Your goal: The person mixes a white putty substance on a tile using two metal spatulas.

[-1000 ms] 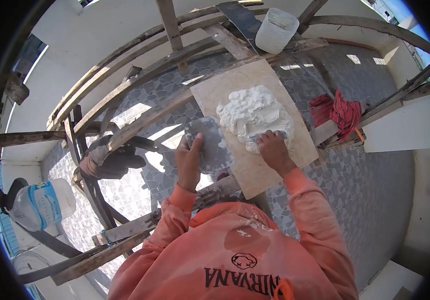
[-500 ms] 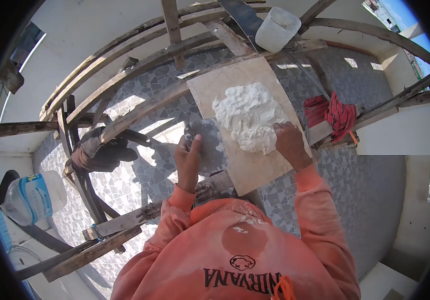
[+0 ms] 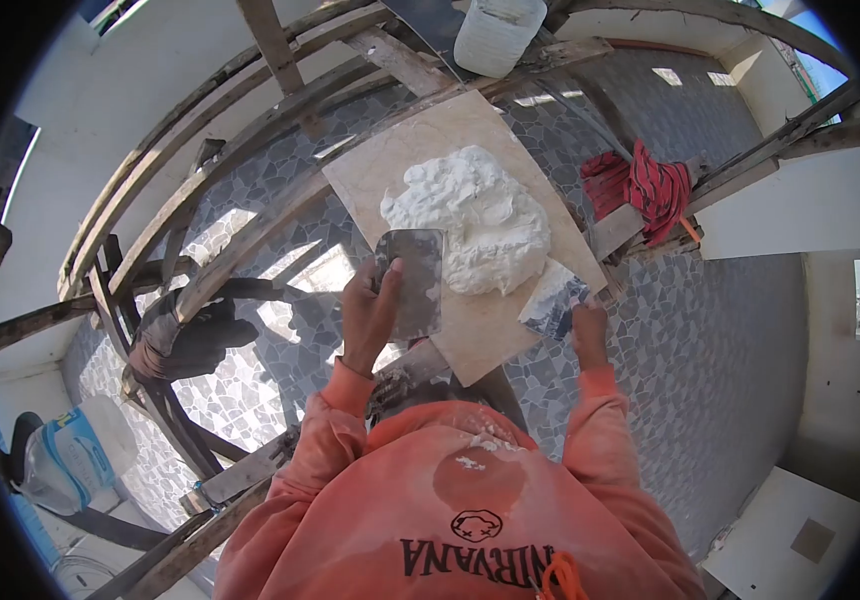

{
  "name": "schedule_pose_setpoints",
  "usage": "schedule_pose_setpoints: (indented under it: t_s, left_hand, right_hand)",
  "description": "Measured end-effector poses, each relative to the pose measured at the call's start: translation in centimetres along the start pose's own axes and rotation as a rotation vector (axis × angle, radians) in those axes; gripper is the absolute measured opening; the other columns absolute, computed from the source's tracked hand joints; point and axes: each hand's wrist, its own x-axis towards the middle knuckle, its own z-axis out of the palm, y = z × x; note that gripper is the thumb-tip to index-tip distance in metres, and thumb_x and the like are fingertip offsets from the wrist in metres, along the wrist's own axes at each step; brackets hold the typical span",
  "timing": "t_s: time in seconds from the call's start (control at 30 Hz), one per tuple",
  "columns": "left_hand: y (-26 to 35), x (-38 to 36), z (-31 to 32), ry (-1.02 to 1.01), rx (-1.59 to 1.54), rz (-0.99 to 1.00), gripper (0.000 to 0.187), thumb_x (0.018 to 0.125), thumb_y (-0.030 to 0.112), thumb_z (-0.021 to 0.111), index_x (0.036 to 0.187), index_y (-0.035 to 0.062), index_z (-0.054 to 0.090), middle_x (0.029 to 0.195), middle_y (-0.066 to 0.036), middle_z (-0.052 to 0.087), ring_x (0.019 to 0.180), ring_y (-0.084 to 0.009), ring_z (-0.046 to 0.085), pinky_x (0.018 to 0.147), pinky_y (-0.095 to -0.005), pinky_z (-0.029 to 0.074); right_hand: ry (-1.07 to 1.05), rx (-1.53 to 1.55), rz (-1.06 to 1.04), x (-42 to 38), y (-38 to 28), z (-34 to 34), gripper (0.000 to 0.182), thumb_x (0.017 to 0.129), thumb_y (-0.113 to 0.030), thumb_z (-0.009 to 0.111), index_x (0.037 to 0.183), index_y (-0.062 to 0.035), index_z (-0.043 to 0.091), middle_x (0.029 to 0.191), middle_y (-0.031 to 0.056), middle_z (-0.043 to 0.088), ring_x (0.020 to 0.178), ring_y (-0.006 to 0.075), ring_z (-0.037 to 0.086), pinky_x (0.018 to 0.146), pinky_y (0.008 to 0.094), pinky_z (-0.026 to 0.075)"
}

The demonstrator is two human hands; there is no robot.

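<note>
A mound of white plaster paste (image 3: 475, 215) lies on a beige, marbled board (image 3: 370, 165) in front of me. My left hand (image 3: 370, 310) grips a flat dark-grey plate (image 3: 413, 285) with rounded corners and white smears, its edge overlapping the board's left side. Closed at the board's lower right corner, my right hand (image 3: 590, 330) holds a putty knife (image 3: 552, 300). Its wide, shiny blade lies over the board just below the paste, with some white on it. The fingers cover the knife's handle.
Wooden poles (image 3: 235, 150) frame the space around the board. A white plastic container (image 3: 498, 38) stands behind it. Red striped cloth (image 3: 650, 190) hangs on the right, dark cloth (image 3: 185, 335) on the left. At far left is a clear jug with a blue label (image 3: 75, 455). Stone-patterned floor (image 3: 650, 350) lies below.
My right hand has moved down from the paste's edge, bringing the putty knife's blade into view. The plate in my left hand now stands more upright. The whole view has shifted slightly.
</note>
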Motion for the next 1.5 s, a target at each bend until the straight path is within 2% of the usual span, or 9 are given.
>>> schedule_pose_setpoints:
  t_s: [0.13,0.3,0.47,0.7,0.97,1.13,1.27,1.37,1.5]
  left_hand:
    - [2.6,1.0,1.7,-0.085,0.060,0.081,0.032,0.098,0.029,0.063,0.090,-0.0010,0.060,0.066,-0.001,0.049,0.066,-0.0076,0.043,0.056,-0.0290,0.037]
    - [4.6,3.6,3.6,-0.177,0.379,0.395,0.020,0.094,0.019,0.062,0.093,-0.0004,0.061,0.084,-0.020,0.060,0.074,-0.0413,0.058,0.066,-0.0435,0.045]
    - [5.9,5.1,8.1,-0.270,0.422,0.509,0.022,0.094,0.019,0.061,0.092,-0.0030,0.060,0.085,-0.021,0.060,0.078,-0.0434,0.059,0.070,-0.0466,0.046]
    - [4.2,7.1,13.2,-0.316,0.511,0.539,0.022,0.095,0.020,0.057,0.099,-0.0003,0.063,0.095,-0.020,0.063,0.083,-0.0435,0.062,0.074,-0.0500,0.050]
    - [2.9,9.9,9.6,-0.239,0.620,0.523,0.021,0.093,0.019,0.055,0.102,0.0016,0.064,0.098,-0.019,0.064,0.084,-0.0423,0.064,0.074,-0.0504,0.052]
    - [3.1,10.5,7.6,-0.170,0.558,0.493,0.022,0.092,0.018,0.056,0.100,-0.0006,0.064,0.099,-0.020,0.065,0.090,-0.0417,0.064,0.079,-0.0494,0.050]
    - [4.5,10.0,7.3,-0.157,0.533,0.425,0.024,0.093,0.020,0.056,0.101,-0.0012,0.064,0.098,-0.022,0.065,0.090,-0.0427,0.063,0.080,-0.0476,0.049]
    - [5.3,9.2,8.0,-0.146,0.462,0.484,0.023,0.094,0.021,0.057,0.098,-0.0019,0.062,0.093,-0.023,0.065,0.087,-0.0439,0.062,0.077,-0.0484,0.048]
    - [5.3,8.9,8.6,-0.123,0.388,0.558,0.024,0.095,0.019,0.059,0.084,-0.0022,0.053,0.079,-0.024,0.058,0.074,-0.0456,0.056,0.066,-0.0478,0.043]
  right_hand:
    - [-0.087,0.225,0.032,-3.8,-7.0,7.0,0.028,0.093,-0.006,0.058,0.118,0.0028,0.065,0.099,0.0060,0.069,0.085,0.0118,0.060,0.075,0.0282,0.048]
    - [-0.172,0.125,-0.019,-5.0,-11.3,8.8,0.025,0.094,-0.005,0.057,0.116,0.0038,0.065,0.098,0.0046,0.067,0.083,0.0120,0.063,0.072,0.0286,0.051]
    - [-0.121,0.062,-0.151,-5.1,-12.9,10.1,0.019,0.091,-0.013,0.062,0.098,0.0031,0.069,0.072,0.0021,0.064,0.066,0.0097,0.055,0.061,0.0309,0.045]
    - [-0.085,-0.082,-0.269,-8.0,-18.6,10.5,0.022,0.087,-0.017,0.065,0.093,0.0050,0.066,0.066,0.0076,0.061,0.058,0.0132,0.050,0.056,0.0343,0.043]
    - [0.056,-0.142,-0.163,-6.1,-15.7,3.3,0.011,0.089,-0.011,0.064,0.092,-0.0001,0.066,0.066,-0.0039,0.052,0.058,0.0053,0.044,0.052,0.0259,0.034]
    - [0.100,-0.045,-0.233,1.1,-10.0,-0.9,0.013,0.088,-0.010,0.059,0.092,0.0004,0.066,0.069,-0.0008,0.055,0.064,0.0067,0.046,0.056,0.0298,0.038]
    - [0.130,-0.454,-0.231,6.8,-6.7,2.1,0.021,0.087,-0.010,0.060,0.102,0.0012,0.068,0.078,0.0039,0.063,0.071,0.0086,0.051,0.063,0.0306,0.043]
    - [-0.104,-0.053,-0.258,1.4,-12.7,6.6,0.026,0.087,-0.010,0.060,0.108,0.0023,0.067,0.080,0.0045,0.063,0.072,0.0097,0.052,0.064,0.0289,0.044]
    - [-0.181,-0.156,-0.261,0.7,-14.8,8.0,0.027,0.087,-0.013,0.060,0.109,0.0029,0.066,0.080,0.0093,0.064,0.074,0.0161,0.057,0.067,0.0325,0.046]
